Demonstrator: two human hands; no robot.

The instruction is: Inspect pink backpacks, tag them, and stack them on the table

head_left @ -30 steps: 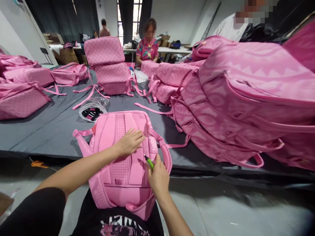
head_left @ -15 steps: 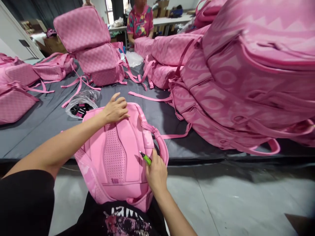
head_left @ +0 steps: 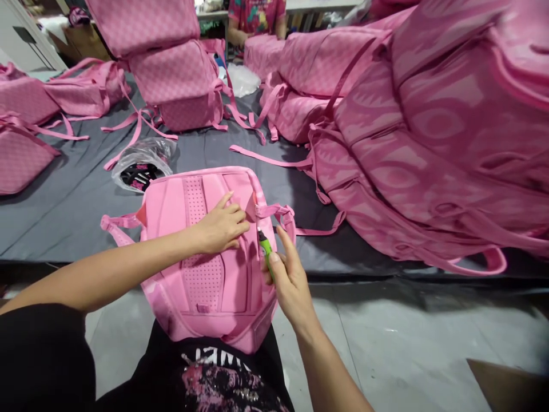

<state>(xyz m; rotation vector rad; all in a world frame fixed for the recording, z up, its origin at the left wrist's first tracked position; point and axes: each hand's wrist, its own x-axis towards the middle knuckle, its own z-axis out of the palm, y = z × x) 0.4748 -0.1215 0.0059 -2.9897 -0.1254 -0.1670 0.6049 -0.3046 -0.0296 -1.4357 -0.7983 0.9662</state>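
A pink backpack rests against my lap and the table edge, its padded back panel facing up. My left hand lies across the upper part of that panel, open, fingers a little bent and thumb raised. At the bag's right side, my right hand is closed around a green pen-like tool with a dark collar and a pale tip. The tip points up toward the shoulder strap and its buckle. I cannot tell whether it touches the bag. The tool's lower end is hidden in my palm.
Stacked pink backpacks fill the right side of the dark-covered table. Checkered pink bags stand at the back left. A clear plastic bag with black and pink pieces lies just beyond my bag. Another person stands across the table.
My left hand has slid from the bag's top edge down and right onto the back panel. My right hand has moved slightly up and right with the green tool, turning it more upright.
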